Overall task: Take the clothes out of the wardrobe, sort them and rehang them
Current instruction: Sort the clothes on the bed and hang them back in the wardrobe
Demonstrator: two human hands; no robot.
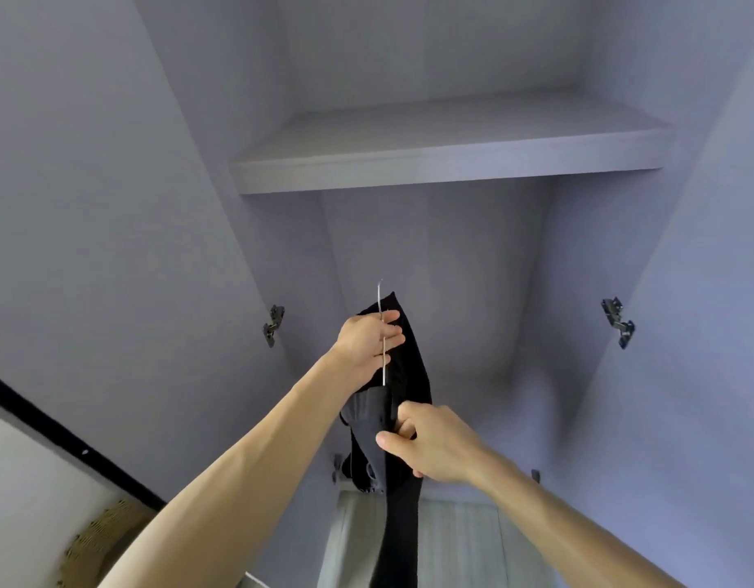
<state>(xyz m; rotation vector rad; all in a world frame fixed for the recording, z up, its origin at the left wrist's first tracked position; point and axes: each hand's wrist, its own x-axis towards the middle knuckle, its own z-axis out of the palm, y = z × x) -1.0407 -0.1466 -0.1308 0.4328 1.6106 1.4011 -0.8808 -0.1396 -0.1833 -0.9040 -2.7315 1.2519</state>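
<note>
Straight ahead the pale lilac wardrobe (430,256) fills the frame with both doors swung wide, its shelf (447,163) spanning the upper centre. At centre frame a black garment (411,367) hangs before the open compartment, trailing to the bottom edge. The right hand (434,447) pinches the fabric between thumb and fingers; just above, the left hand (369,345) grips the thin metal hanger (383,358), fingers curled round the wire. A dark hinge (274,325) sits mid-left

Both arms outstretched; left hand (369,341) grips hanger (384,373), right hand (437,447) lower, pinches garment (413,367).
</note>
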